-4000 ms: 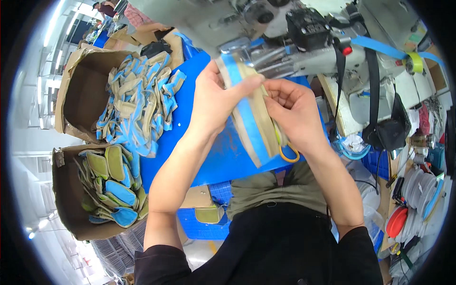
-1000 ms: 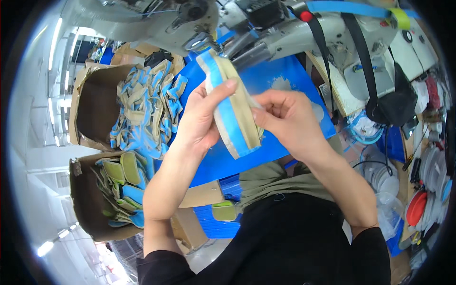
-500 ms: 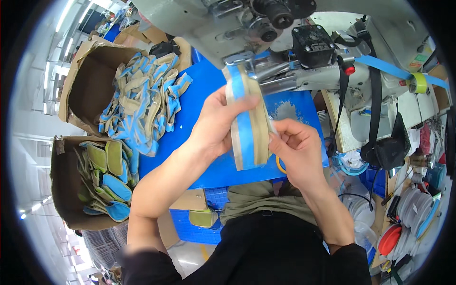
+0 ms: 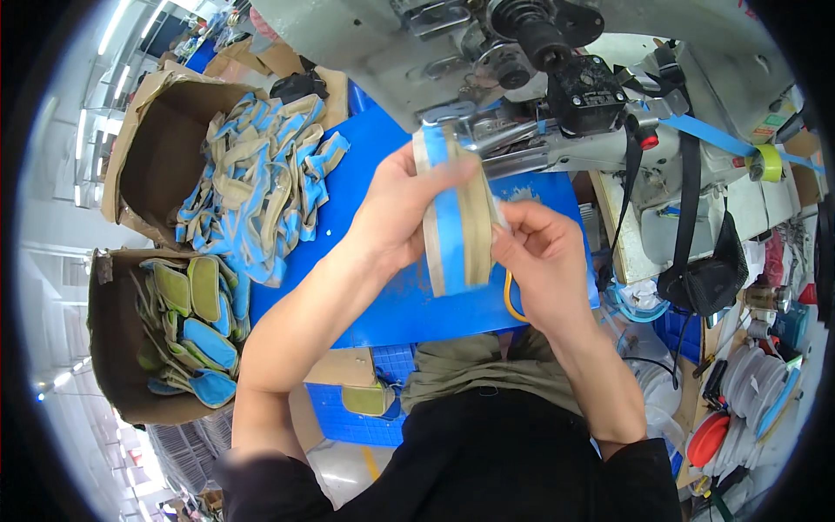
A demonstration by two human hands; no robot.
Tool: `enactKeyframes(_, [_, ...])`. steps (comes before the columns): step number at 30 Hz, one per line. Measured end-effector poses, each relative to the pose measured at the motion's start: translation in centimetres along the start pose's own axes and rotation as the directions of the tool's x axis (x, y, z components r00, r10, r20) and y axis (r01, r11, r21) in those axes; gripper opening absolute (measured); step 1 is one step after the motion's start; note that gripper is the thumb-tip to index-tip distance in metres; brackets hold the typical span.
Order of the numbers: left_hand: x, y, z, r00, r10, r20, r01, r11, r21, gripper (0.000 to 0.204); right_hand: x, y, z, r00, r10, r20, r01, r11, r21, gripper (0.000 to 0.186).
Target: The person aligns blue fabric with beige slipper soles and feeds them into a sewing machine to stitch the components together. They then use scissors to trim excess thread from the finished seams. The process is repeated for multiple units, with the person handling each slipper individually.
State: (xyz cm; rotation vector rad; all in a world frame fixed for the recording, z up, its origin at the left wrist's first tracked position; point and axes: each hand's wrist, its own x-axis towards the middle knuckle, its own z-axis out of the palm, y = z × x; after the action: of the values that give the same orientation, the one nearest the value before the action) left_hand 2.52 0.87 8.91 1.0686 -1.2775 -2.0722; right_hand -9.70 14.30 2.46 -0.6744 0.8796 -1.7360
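We saw that the long tan band with the blue stripe (image 4: 449, 230) had changed most: it leaned a few seconds earlier, but now it hung nearly straight down by the shiny foot (image 4: 448, 113) of the big sewing machine (image 4: 374, 61). The right hand (image 4: 548, 261) sat lower along its edge too, so we thought the work had gone on a bit, with the band not free yet. We could not tell if its top was under the needle. The left hand (image 4: 398, 213) held the band with its thumb across the front and its other fingers partly hidden. The right thumb and finger made a small pinch at the right edge. Around us was a bright room with long lights (image 4: 113, 30). The blue table (image 4: 383, 317) lay under the hands. On the left, a heap of bands (image 4: 252, 187) spilled from one brown box (image 4: 130, 148), and green and blue pads (image 4: 207, 287) filled part of a nearer box (image 4: 117, 322). White reels (image 4: 746, 383) and a red reel (image 4: 707, 439) sat at the right. Smallest was an orange loop (image 4: 507, 298) beside the right hand.
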Motion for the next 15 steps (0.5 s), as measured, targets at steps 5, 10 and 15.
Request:
enactKeyframes(5, [-1.7, -0.4, 0.3, 0.998, 0.066, 0.004, -0.066, 0.996, 0.062, 0.037, 0.6, -0.2, 0.2, 1.000, -0.020, 0.000, 0.020, 1.000, 0.007, 0.022])
enactKeyframes(10, [-2.3, -1.3, -0.1, 0.998, 0.027, 0.055, -0.027, 1.000, -0.009, 0.034, 0.6, -0.1, -0.4, 0.999, -0.012, 0.031, 0.014, 0.996, -0.089, 0.024])
enactKeyframes(15, [-1.7, -1.6, 0.1, 0.998, 0.030, 0.053, -0.028, 0.999, -0.034, 0.027, 0.4, -0.2, -0.5, 0.999, -0.029, 0.029, 0.031, 0.995, -0.090, 0.024])
